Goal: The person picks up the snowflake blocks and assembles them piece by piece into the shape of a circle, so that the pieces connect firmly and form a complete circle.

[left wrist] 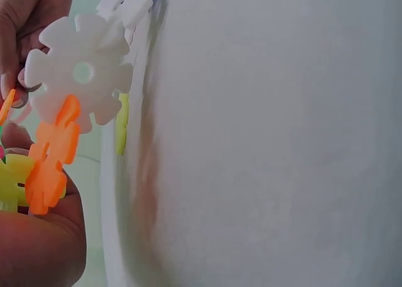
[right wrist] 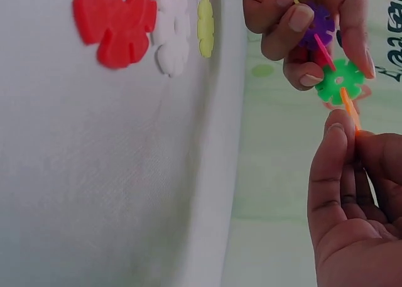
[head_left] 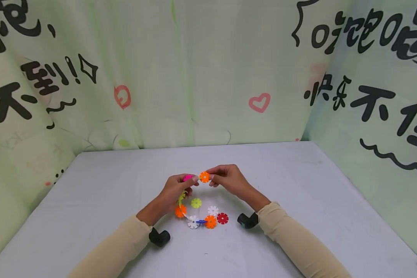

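My left hand [head_left: 172, 191] holds a chain of slotted plastic flower discs, its fingers around the purple disc [right wrist: 320, 27] and thumb by the green disc [right wrist: 340, 80]. A pink disc [right wrist: 324, 53] sits between those two. Between thumb and finger, my right hand [head_left: 233, 180] pinches an orange disc [head_left: 204, 177], which meets the green one's edge. From the left hand the chain hangs down through a yellow disc [left wrist: 14, 177], another orange disc [head_left: 180, 211] and a white disc [left wrist: 81, 70] to a blue disc [head_left: 201, 222] and a lower orange disc [head_left: 210, 222].
On the white-covered table [head_left: 271, 247], a yellow disc [head_left: 196, 203], a white disc [head_left: 213, 211] and a red disc [head_left: 222, 218] lie near the chain. Black wrist cameras jut from both sleeves. A printed curtain [head_left: 194, 77] hangs behind the table's far edge.
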